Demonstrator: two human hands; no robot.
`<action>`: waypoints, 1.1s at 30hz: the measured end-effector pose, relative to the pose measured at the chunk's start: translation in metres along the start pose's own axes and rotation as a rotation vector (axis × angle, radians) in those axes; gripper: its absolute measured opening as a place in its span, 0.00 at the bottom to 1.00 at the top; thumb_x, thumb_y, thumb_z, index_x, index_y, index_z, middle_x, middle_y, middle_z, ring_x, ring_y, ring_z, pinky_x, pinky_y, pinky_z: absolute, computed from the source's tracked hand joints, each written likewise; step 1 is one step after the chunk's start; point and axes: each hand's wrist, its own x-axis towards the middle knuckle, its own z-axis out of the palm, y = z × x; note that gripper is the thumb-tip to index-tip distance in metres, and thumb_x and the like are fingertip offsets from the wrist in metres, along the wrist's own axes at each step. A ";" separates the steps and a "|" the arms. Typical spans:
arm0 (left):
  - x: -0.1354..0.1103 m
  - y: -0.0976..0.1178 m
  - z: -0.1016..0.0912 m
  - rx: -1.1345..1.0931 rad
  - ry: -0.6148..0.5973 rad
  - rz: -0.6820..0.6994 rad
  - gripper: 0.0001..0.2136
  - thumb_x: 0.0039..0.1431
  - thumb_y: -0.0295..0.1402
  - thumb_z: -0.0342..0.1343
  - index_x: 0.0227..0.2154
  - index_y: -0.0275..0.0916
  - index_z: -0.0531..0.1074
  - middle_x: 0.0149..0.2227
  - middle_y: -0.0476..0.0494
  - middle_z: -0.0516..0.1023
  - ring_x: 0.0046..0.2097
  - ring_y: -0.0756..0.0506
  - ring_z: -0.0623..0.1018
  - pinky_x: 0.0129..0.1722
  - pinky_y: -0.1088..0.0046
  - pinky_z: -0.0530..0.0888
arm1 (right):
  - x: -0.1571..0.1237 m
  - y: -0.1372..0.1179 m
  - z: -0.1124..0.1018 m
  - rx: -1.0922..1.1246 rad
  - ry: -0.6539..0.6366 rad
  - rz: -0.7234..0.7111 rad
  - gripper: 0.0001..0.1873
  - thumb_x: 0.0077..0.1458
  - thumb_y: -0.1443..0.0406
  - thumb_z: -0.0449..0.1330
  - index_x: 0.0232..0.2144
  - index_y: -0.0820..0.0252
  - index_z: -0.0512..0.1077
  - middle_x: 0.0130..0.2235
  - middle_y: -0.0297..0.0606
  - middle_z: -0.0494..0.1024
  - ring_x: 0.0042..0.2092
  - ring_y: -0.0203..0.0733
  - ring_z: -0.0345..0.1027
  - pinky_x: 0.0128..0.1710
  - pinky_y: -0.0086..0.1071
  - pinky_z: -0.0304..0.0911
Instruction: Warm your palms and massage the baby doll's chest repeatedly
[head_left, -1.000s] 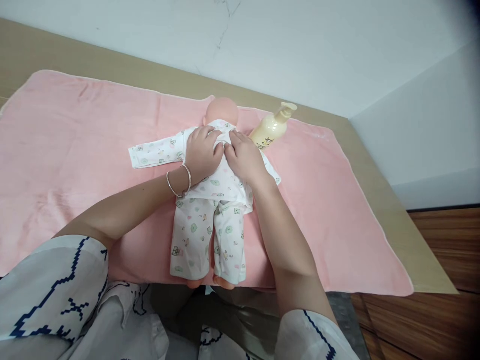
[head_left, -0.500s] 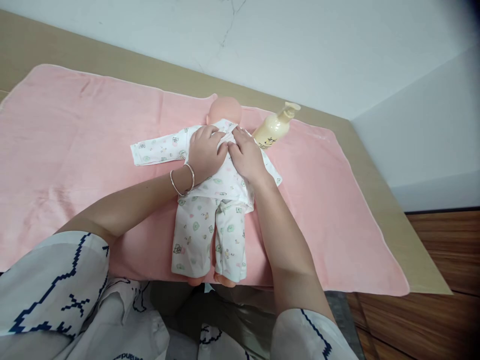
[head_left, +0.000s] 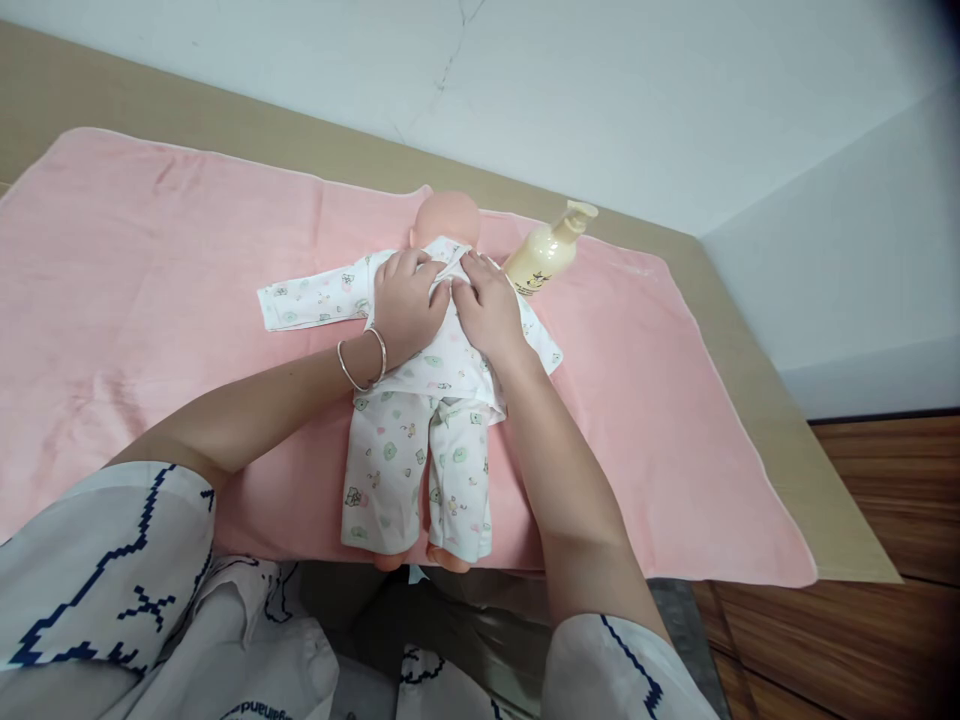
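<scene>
A baby doll [head_left: 448, 213] lies on a pink towel [head_left: 150, 270], head away from me, dressed in a white printed top [head_left: 442, 355] and matching trousers [head_left: 416, 470]. My left hand [head_left: 403, 298], with two bangles on its wrist, rests on the doll's upper body with the fingers curled on the cloth near the collar. My right hand [head_left: 490, 308] lies beside it, its fingers pressed on the same cloth. One empty sleeve [head_left: 307, 298] stretches out to the left.
A cream pump bottle [head_left: 545, 255] lies on the towel just right of the doll's head. The towel covers a tan table [head_left: 817, 470] against a white wall. A wooden floor [head_left: 892, 560] shows at the right. My patterned white sleeves fill the bottom.
Both hands stay on the doll's chest with only small finger shifts at the collar. The view has moved slightly.
</scene>
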 end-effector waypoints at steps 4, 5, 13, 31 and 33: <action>0.000 -0.001 0.002 0.011 0.034 -0.012 0.12 0.64 0.35 0.51 0.47 0.42 0.75 0.54 0.39 0.75 0.59 0.37 0.71 0.64 0.55 0.65 | 0.002 0.005 -0.002 0.007 -0.028 0.022 0.26 0.68 0.58 0.43 0.63 0.58 0.63 0.67 0.47 0.65 0.70 0.53 0.55 0.68 0.59 0.51; 0.000 -0.002 0.003 0.011 0.047 -0.028 0.13 0.63 0.35 0.52 0.48 0.42 0.75 0.55 0.39 0.75 0.59 0.37 0.71 0.64 0.55 0.65 | 0.001 0.000 -0.004 -0.008 -0.026 0.016 0.26 0.68 0.59 0.43 0.62 0.60 0.64 0.67 0.48 0.66 0.69 0.54 0.56 0.67 0.57 0.53; 0.002 -0.010 0.009 -0.009 0.081 -0.070 0.19 0.60 0.35 0.52 0.54 0.42 0.72 0.59 0.39 0.73 0.63 0.36 0.68 0.67 0.54 0.63 | -0.009 -0.042 -0.024 -0.171 -0.008 0.136 0.16 0.61 0.63 0.49 0.28 0.58 0.74 0.36 0.47 0.81 0.44 0.55 0.75 0.44 0.47 0.70; 0.004 -0.010 0.008 -0.016 0.073 -0.069 0.18 0.62 0.37 0.54 0.54 0.44 0.73 0.59 0.40 0.74 0.62 0.37 0.70 0.67 0.54 0.63 | 0.000 -0.006 0.006 0.013 0.017 0.080 0.28 0.67 0.58 0.44 0.64 0.61 0.64 0.68 0.48 0.64 0.70 0.54 0.54 0.70 0.58 0.49; 0.004 -0.010 0.008 -0.027 0.069 -0.070 0.17 0.62 0.37 0.54 0.54 0.44 0.72 0.59 0.40 0.74 0.63 0.37 0.69 0.68 0.53 0.63 | 0.000 -0.007 0.006 0.012 0.016 0.083 0.28 0.67 0.58 0.44 0.64 0.62 0.64 0.68 0.48 0.64 0.70 0.53 0.54 0.70 0.57 0.49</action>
